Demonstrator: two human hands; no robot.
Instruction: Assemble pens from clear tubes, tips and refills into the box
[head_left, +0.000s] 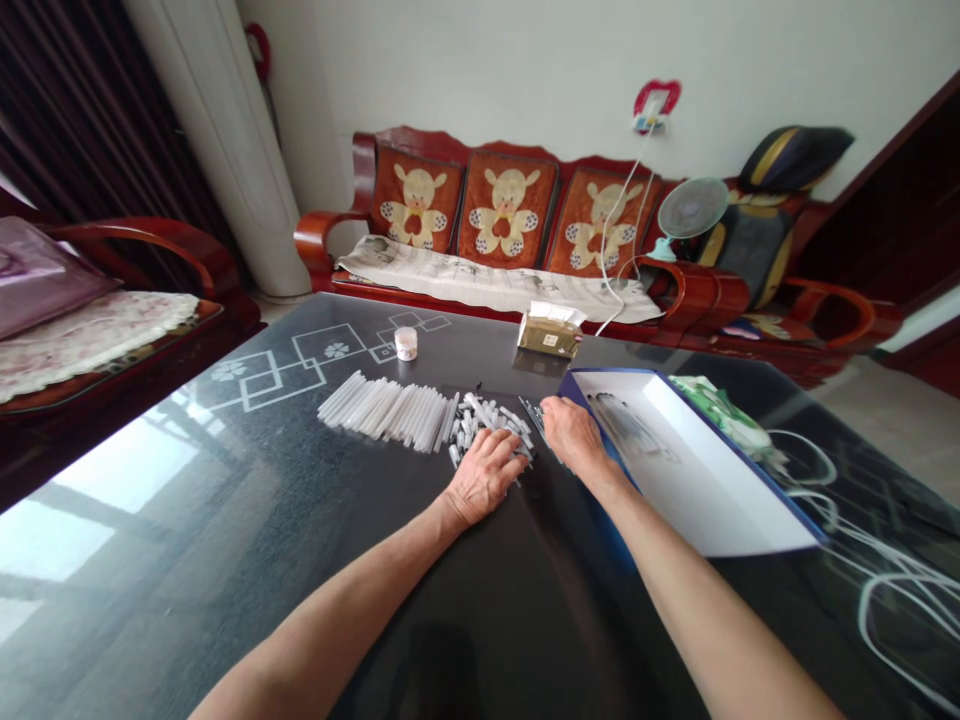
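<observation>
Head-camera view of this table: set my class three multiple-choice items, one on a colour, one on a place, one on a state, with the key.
1. What colour is the rim of the shallow white box?
A. Blue
B. Red
C. Green

2. Where is the left hand?
A. Inside the box
B. Lifted high above the table
C. On the pile of short white plastic pieces

3. How is the right hand set?
A. Clenched in a fist
B. Palm down, beside the box's rim
C. Lifting the box

Key:
1. A: blue edging runs along the box.
2. C: its palm and fingers lie over the pile.
3. B: it lies flat, fingers open, against the rim.
</observation>
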